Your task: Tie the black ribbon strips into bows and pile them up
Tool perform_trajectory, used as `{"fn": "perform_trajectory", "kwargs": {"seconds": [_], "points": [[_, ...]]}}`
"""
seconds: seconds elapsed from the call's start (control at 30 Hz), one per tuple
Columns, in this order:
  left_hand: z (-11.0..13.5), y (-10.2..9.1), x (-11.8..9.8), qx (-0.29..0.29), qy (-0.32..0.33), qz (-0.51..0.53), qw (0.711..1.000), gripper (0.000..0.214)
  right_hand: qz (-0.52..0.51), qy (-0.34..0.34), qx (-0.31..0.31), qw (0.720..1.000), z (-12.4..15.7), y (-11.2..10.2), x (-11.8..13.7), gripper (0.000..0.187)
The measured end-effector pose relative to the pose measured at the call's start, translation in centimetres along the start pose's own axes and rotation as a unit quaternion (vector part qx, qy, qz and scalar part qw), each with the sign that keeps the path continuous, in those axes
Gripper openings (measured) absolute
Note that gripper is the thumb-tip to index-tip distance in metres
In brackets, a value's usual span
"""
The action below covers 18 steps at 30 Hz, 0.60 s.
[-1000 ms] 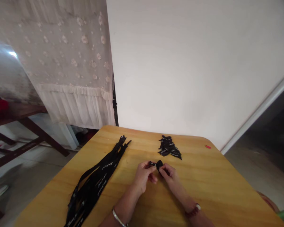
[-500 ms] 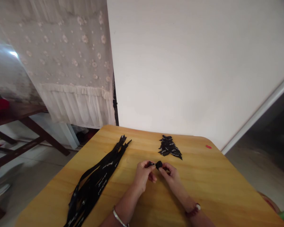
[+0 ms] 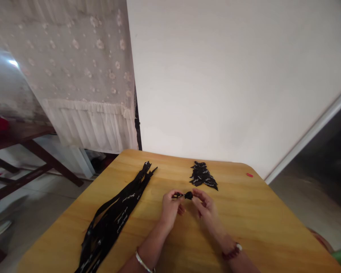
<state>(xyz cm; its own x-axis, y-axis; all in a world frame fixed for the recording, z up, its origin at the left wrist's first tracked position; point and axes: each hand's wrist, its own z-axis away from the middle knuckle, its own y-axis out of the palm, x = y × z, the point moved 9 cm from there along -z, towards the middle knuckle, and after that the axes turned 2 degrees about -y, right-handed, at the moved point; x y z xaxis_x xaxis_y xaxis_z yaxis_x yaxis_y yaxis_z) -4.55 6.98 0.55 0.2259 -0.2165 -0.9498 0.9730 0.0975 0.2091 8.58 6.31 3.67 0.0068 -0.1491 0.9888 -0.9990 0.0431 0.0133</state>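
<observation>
Pinched in my left hand point(image 3: 169, 208) is a small black ribbon bow point(image 3: 188, 195) with white printed lettering. Its rounded dark loop sticks out to the right of my fingertips. My right hand point(image 3: 206, 207) is just beside that loop, thumb and index finger apart; whether a fingertip still touches the ribbon is hard to see. Beyond my hands, a small pile of finished-looking black ribbon bows point(image 3: 202, 175) lies on the table. Left of my forearm stretches a bundle of long black ribbons point(image 3: 122, 204) with white script on them.
The yellow wooden table point(image 3: 261, 227) has rounded corners and stands against a white wall panel point(image 3: 216, 83). Near its far right corner lies a small red object point(image 3: 249, 175). A lace curtain point(image 3: 88, 76) hangs behind on the left, beside a dark wooden bench point(image 3: 36, 148).
My right thumb and index finger have spread and drawn off the bow's right side. The bow stays in my left hand, shifted slightly left and up.
</observation>
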Motion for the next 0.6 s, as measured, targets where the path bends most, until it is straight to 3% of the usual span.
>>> {"fn": "perform_trajectory", "kwargs": {"seconds": [0.2,0.6], "points": [[0.2,0.7,-0.6,0.033,0.035,-0.043,0.998,0.018,0.016,0.008,0.071,0.997,0.2,1.8,-0.1,0.022],[0.3,1.0,0.1,0.066,0.000,-0.022,0.998,0.032,-0.010,0.039,0.038,0.998,0.1,0.8,-0.6,0.024]]}}
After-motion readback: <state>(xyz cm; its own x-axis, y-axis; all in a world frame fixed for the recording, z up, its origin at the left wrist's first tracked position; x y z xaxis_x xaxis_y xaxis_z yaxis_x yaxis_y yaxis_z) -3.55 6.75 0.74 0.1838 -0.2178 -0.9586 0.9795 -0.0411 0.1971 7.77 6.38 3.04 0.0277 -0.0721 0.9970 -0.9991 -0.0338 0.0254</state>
